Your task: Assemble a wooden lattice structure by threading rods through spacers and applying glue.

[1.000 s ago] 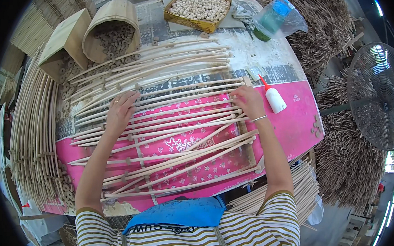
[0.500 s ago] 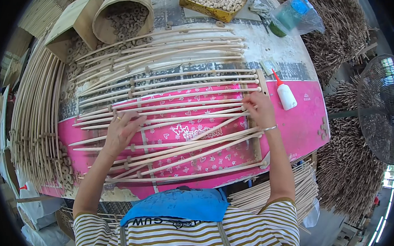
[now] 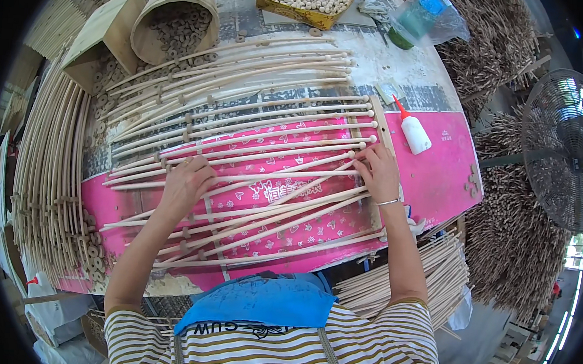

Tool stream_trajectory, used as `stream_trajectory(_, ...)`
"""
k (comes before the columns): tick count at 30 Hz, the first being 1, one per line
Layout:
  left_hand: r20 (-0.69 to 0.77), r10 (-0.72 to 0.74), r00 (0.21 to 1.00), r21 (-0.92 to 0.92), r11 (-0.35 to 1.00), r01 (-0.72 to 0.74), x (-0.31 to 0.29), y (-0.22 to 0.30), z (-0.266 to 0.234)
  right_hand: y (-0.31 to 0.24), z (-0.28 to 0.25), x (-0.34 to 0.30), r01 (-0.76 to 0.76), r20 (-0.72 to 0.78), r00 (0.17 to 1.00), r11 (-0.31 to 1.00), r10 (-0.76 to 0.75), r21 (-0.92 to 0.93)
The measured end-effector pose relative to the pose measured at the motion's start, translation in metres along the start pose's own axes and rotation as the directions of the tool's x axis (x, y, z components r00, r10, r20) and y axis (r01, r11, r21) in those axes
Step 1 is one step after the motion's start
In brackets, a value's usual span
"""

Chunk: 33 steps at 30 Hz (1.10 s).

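Note:
Long thin wooden rods (image 3: 275,128) lie side by side across the table, many with a small round bead (image 3: 373,139) at the right end and flat wooden rings (image 3: 187,127) threaded near the left. My left hand (image 3: 189,181) is closed on a rod toward its left part, the fingertips bent down around it. At the right end of the rods, my right hand (image 3: 379,174) pinches a rod's tip between thumb and fingers. The fingers partly hide that tip. Nearer me, several rods (image 3: 282,218) lie slanted and crossing.
A wooden strip (image 3: 380,127) stands along the rods' right ends. Beyond it lies a white glue bottle (image 3: 415,135) with a red nozzle. A yellow box of beads (image 3: 306,13) and a wooden bucket (image 3: 207,27) of rings sit at the back. Bundled rods (image 3: 44,187) line the left.
My right hand has come nearer to me, from one rod end to another. My left hand has shifted slightly right and its fingers have drawn closer together. The whole view has shifted slightly.

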<state>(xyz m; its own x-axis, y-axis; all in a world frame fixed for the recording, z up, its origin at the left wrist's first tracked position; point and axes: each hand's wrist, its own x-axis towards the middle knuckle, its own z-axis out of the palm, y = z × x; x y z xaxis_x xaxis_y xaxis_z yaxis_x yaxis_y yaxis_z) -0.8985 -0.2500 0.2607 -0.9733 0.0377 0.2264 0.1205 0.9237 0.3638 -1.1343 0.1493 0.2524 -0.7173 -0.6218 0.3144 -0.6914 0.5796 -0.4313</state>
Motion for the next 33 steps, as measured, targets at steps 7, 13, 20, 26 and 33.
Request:
stream_trajectory(7, 0.211, -0.005, 0.977, -0.024, 1.000, 0.011, 0.002, 0.011, -0.008, 0.001, -0.018, -0.016, 0.048, 0.071, 0.997, 0.989, -0.038, -0.140)
stream_trajectory(13, 0.367, -0.048, 0.929, -0.033, 0.997, 0.064, -0.012, 0.037, -0.016, -0.004, -0.006, -0.006, 0.027, 0.125, 0.992, 0.995, -0.015, -0.092)
stream_trajectory(20, 0.402, 0.046, 0.914, -0.099, 0.995, -0.006, -0.033, 0.047, -0.013, 0.011, 0.005, 0.007, 0.098, 0.084, 0.992, 0.991, -0.091, -0.093)
stream_trajectory(26, 0.227, -0.110, 0.968, 0.015, 0.994, 0.109, -0.022, 0.036, -0.012, 0.022, 0.001, 0.011, -0.058, 0.022, 0.998, 0.979, 0.063, -0.196)
stream_trajectory(33, 0.104, -0.034, 0.994, 0.156, 0.988, 0.018, -0.001, 0.023, 0.001, 0.039, 0.003, 0.026, 0.041, 0.019, 0.999, 0.959, -0.037, -0.281)
